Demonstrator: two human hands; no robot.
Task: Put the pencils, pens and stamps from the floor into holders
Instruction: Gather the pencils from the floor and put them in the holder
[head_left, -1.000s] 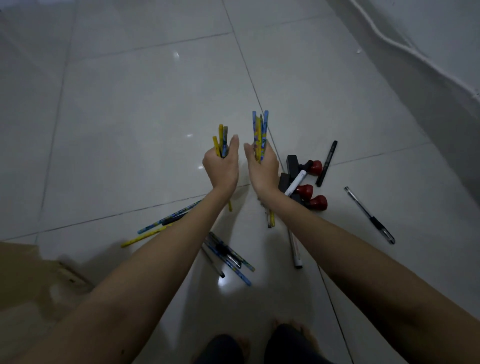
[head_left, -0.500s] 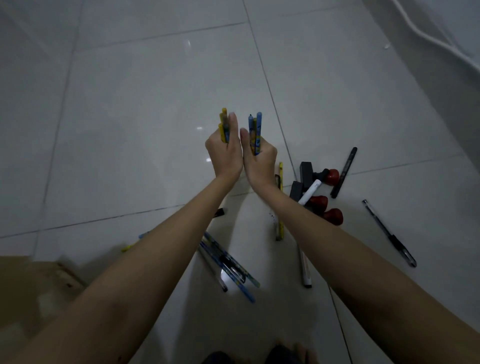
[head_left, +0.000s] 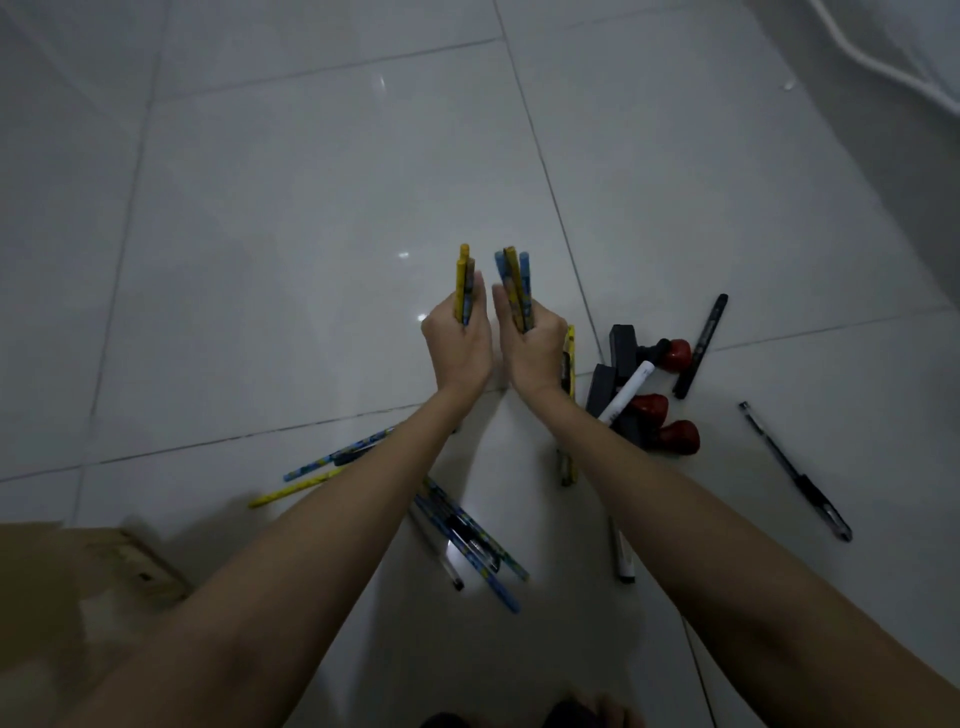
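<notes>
My left hand (head_left: 458, 347) grips a small bundle of yellow and blue pencils (head_left: 464, 283), held upright above the floor. Right beside it, my right hand (head_left: 531, 347) grips another bundle of blue and yellow pencils (head_left: 514, 283). The two hands are almost touching. On the floor below lie more pencils (head_left: 317, 465), a cluster of blue pencils and pens (head_left: 470, 543), a yellow pencil (head_left: 570, 364), a white marker (head_left: 626, 391), black pens (head_left: 701, 345) (head_left: 797, 470), and black stamps with red knobs (head_left: 649, 410).
A brown cardboard box (head_left: 67, 597) sits at the lower left. A wall with a white cable (head_left: 857, 57) runs along the upper right. The floor is pale glossy tile (head_left: 285, 208). My feet show at the bottom edge. No holder is in view.
Both hands came closer together, still holding the pencil bundles upright. The view shifted a little, so the floor items sit farther right and lower.
</notes>
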